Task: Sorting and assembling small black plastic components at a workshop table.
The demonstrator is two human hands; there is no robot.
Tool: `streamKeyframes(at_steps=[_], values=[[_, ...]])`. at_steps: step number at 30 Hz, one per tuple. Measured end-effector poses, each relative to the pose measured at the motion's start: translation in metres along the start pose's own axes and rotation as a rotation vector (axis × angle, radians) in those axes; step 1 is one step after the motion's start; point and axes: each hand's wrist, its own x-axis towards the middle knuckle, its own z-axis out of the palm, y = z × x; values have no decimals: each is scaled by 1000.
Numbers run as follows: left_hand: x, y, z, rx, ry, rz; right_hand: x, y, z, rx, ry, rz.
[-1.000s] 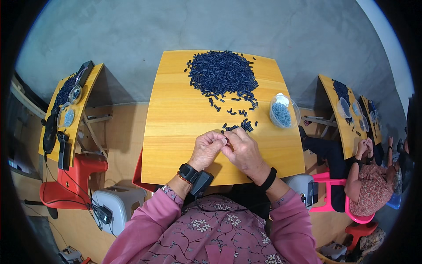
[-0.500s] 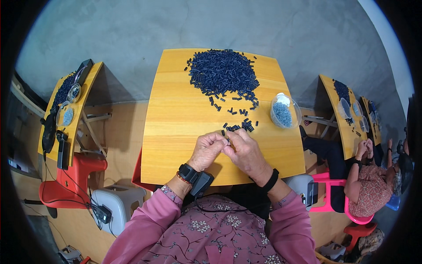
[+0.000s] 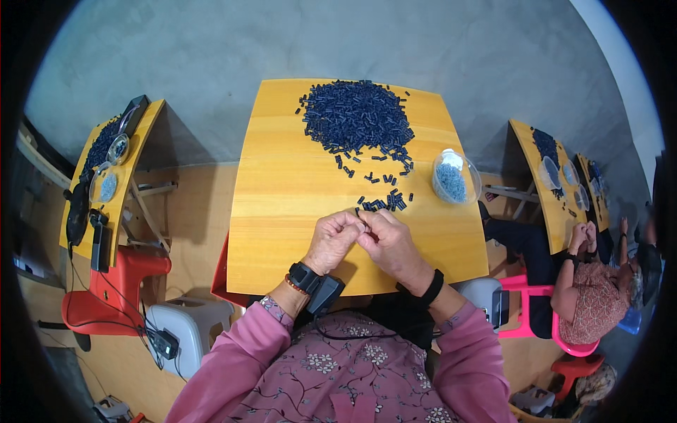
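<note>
Over the near half of the wooden table (image 3: 282, 190), my left hand (image 3: 331, 243) and my right hand (image 3: 389, 243) meet fingertip to fingertip. Both are closed in a pinch. Whatever sits between the fingers is too small and too covered to name. Just beyond the fingertips lies a loose cluster of small dark tube-shaped pieces (image 3: 395, 202). Farther back spreads a large heap of the same dark pieces (image 3: 356, 116), with strays trailing toward me. To the right stands a clear round tub (image 3: 477, 189) holding many small light-blue pieces (image 3: 450, 182) and something white.
A side table (image 3: 151, 134) on the left carries dark pieces, tubs and black devices. Red (image 3: 116, 296) and grey stools (image 3: 187, 331) stand below it. On the right, another person (image 3: 599, 299) sits on a pink chair at a similar table (image 3: 539, 169). A grey wall rises behind.
My hands stay together in nearly the same place, with only slight finger movement. The table and tub appear shifted a little left in the view.
</note>
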Motion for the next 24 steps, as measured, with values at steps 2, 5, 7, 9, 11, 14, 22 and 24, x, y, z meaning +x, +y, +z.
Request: streamKeyframes(at_steps=[2,5,7,9,11,14,22,24], values=[[0,-1,1,-16,15,-6,1,0,0,62,1,72],[0,-5,-4,-74,-9,-3,1,2,-2,40,-17,19],[-1,2,3,-43,17,-29,1,5,-4,-49,-48,-6],[-1,5,7,-11,49,-54,-1,8,-7,-48,-52,-3],[-1,5,6,10,34,-60,-1,8,-7,-43,-60,-3],[-2,6,3,99,7,-38,-3,6,-6,-85,-84,-11],[-3,11,8,149,22,-30,-5,8,-5,-154,-155,-9],[-4,13,9,191,20,-18,-5,6,-4,-180,-160,8]])
